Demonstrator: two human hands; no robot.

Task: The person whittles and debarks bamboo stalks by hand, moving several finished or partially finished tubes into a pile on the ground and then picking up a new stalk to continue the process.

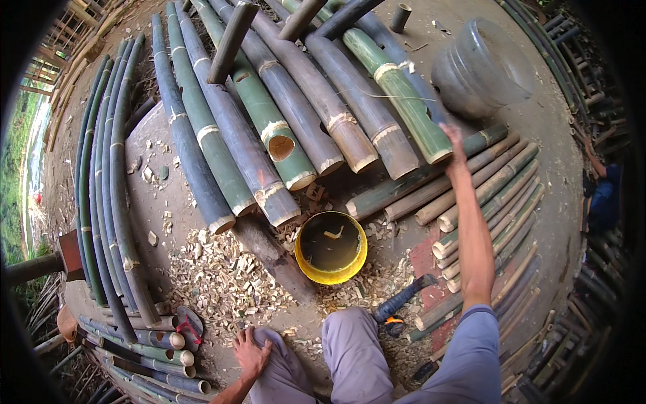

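— Hands first: where are they?

— Right hand (455,143) is stretched far out on a straight arm, fingers spread a little, its tips on the cut end of a thick green bamboo pole (397,87). Whether it has a grip on the pole or only touches it, I cannot tell. Left hand (250,351) lies flat on the person's left knee, fingers apart, holding nothing.

— And that pole, where does it lie?

— On the ground at the far side, the rightmost of a fan of thick poles (296,114) whose sawn ends point toward the person. Some are green, some grey-blue, with pale rings at the joints.

— What sits beside it?

— A clear plastic tub (481,67) just to the right, near the far right edge of the dirt floor (558,222). Below the right arm, a row of thinner bamboo sticks (491,195) lies side by side, ends toward the middle.

— Anything straight in front of the knees?

— A yellow bucket (331,247), open at the top, with one pale chip inside. Wood chips (215,276) are heaped to its left and scattered round it. A tool with a dark blue handle (402,299) lies on the ground between the bucket and the right sleeve.

— The left side?

— Long slim curved poles (108,175) run along the left edge of the floor, and short cut lengths (158,353) are stacked near the left hand.
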